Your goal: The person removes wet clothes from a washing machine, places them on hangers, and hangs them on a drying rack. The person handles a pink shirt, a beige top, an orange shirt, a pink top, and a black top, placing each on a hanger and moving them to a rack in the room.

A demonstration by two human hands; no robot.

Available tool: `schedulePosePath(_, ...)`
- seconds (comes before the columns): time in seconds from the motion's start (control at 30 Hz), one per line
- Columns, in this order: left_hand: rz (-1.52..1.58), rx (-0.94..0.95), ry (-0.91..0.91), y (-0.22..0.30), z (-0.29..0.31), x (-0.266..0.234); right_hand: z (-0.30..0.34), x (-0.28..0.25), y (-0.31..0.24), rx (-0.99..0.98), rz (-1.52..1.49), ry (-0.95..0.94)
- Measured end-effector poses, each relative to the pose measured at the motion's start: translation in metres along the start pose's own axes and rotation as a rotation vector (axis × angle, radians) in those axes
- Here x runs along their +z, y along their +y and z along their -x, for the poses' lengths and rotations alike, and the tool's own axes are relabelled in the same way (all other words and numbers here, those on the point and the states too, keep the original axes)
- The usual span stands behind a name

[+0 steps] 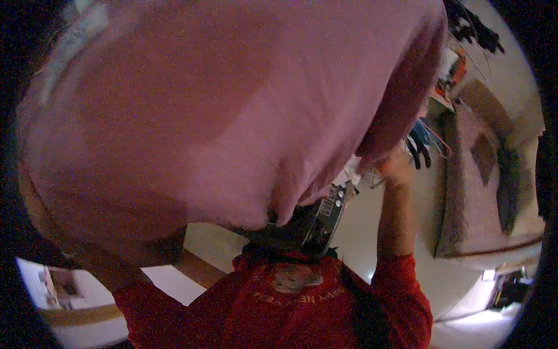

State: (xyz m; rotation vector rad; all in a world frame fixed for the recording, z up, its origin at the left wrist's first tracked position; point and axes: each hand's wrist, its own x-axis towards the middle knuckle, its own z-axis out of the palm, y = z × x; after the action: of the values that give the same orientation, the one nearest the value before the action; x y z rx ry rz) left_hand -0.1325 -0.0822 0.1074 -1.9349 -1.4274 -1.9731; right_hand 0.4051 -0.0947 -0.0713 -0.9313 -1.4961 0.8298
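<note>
A large pink cloth (232, 110) spreads across the view, raised in front of the person and hanging in soft, blurred folds. At its lower right edge is the right hand (390, 166), bent around the fabric and apparently closed on it, though its fingers are blurred. The left forearm (116, 273) runs up to the cloth's lower left edge; the left hand is lost in shadow there, so how far open it is and what it holds cannot be told. Below the cloth is the person's red shirt (290, 291), and a black device (324, 224) with pale buttons sits just under the cloth's hanging bottom edge, partly covered by it. To the right of the cloth are some dark garments (419, 148) and, farther out, a sofa (471, 203) with a light covering.
</note>
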Motion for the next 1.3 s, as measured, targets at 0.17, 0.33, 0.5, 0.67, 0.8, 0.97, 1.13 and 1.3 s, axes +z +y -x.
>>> schedulePosePath(0.17,-0.154,-0.045,0.155,0.019,0.006,-0.068,0.042,0.120,0.065,0.071,0.060,-0.750)
schedulePosePath(0.33,-0.282,-0.086,0.289,0.039,0.014,-0.128,-0.004,0.122,0.086,0.160,0.148,-0.595)
schedulePosePath(0.5,-0.364,-0.102,0.386,0.045,-0.006,-0.164,0.004,0.215,-0.020,-0.294,-0.081,-1.182)
schedulePosePath(0.67,-0.376,-0.112,0.461,0.022,-0.032,-0.193,-0.034,0.234,-0.048,-0.167,-0.165,-0.799)
schedulePosePath(0.8,-0.353,-0.104,0.480,-0.007,-0.075,-0.205,-0.033,0.282,-0.060,-0.308,-0.258,-1.128)
schedulePosePath(0.97,-0.280,-0.089,0.454,-0.072,-0.146,-0.195,-0.051,0.333,-0.070,-0.208,-0.189,-1.092)
schedulePosePath(1.13,-0.180,-0.062,0.435,-0.143,-0.234,-0.179,-0.083,0.345,-0.100,-0.038,0.164,-1.273)
schedulePosePath(1.3,-0.212,-0.052,0.402,-0.179,-0.318,-0.180,-0.102,0.323,-0.088,-0.350,-0.157,-1.292)
